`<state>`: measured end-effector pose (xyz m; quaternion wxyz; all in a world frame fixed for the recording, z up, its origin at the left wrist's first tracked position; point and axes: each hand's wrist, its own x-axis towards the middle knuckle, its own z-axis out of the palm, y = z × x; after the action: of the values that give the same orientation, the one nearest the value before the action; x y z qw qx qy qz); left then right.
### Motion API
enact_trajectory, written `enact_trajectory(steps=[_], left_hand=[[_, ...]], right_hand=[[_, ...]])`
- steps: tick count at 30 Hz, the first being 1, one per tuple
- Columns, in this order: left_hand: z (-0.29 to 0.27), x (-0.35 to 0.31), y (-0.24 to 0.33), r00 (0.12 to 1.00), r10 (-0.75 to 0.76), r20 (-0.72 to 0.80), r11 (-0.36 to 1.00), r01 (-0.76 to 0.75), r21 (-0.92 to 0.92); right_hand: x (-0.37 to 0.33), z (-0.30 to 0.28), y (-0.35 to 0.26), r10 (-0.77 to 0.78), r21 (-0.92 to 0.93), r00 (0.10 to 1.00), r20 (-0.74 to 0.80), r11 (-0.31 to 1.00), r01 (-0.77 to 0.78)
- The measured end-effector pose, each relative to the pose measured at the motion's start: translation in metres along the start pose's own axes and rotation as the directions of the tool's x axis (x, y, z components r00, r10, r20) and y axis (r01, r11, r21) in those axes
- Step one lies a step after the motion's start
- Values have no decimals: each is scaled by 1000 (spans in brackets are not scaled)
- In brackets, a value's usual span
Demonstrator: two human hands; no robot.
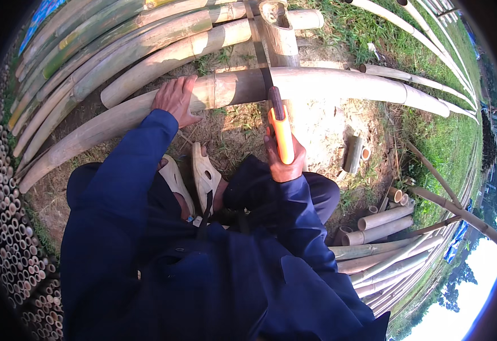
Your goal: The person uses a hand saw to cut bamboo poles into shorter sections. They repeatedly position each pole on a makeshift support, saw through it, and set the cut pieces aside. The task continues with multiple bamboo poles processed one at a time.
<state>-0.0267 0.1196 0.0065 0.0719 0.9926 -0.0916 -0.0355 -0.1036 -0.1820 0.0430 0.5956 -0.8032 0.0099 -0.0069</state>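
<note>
A thick bamboo pole [339,83] lies crosswise before me, resting over a short bamboo post [283,50]. My left hand [177,100] presses on the pole left of the post, fingers curved over its top. In my right hand [286,156] is the orange-and-dark handle of a hand saw [281,128]. Its long narrow blade stretches away from me across the pole, close beside the post. The blade's edge meets the pole near the handle; how deep it sits in the bamboo I cannot tell.
Several bamboo poles [146,40] lie side by side at the far left. Stacked cut bamboo pieces [10,227] line the left edge. Short offcuts [385,219] and more poles [396,261] lie at the right. A dark bamboo piece [353,154] rests on the dirt. My feet in light clogs [203,173] are beneath me.
</note>
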Motion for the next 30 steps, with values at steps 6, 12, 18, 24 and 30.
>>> enact_trajectory(steps=[6,12,18,24,30], left_hand=[[3,-1,-8,1000,-10,-10,1000,9,-18],[2,6,-11,998,-55,26,998,56,-38],[0,18,-5,993,-72,91,997,74,-20],[-18,22,-17,922,-192,336,978,210,-19],[-5,49,-23,931,-136,340,986,161,-48]], right_hand=[[-25,-17,-9,121,21,988,92,992,-123],[-175,-89,-73,172,-345,985,15,925,-156],[-2,-15,-37,108,-153,992,71,984,-96],[-115,-76,-68,76,-287,995,61,956,-56],[-65,-52,-42,168,-174,983,68,973,-154]])
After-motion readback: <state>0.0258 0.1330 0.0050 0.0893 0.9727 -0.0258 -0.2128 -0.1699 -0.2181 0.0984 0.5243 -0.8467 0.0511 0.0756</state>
